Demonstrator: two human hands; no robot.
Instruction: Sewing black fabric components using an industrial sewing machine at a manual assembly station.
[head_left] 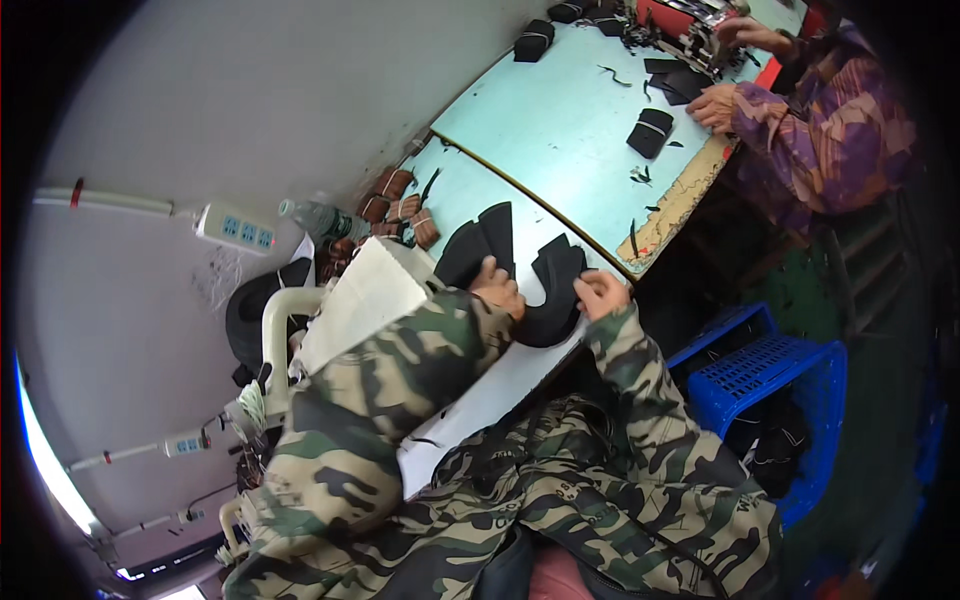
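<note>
A curved black fabric piece lies between my hands at the table's near edge, its far end stacked or folded over. My right hand pinches its right edge with thumb and fingers. My left hand is curled at its left end; what the fingertips grip there is partly hidden. Just beyond the left hand, more flat black pieces overlap in a fan shape on the pale table.
Left of the table stand a white machine, brown tied bundles and a plastic bottle. At the far right a co-worker's hand rests beside black pieces near a red machine. Blue crates sit to my right.
</note>
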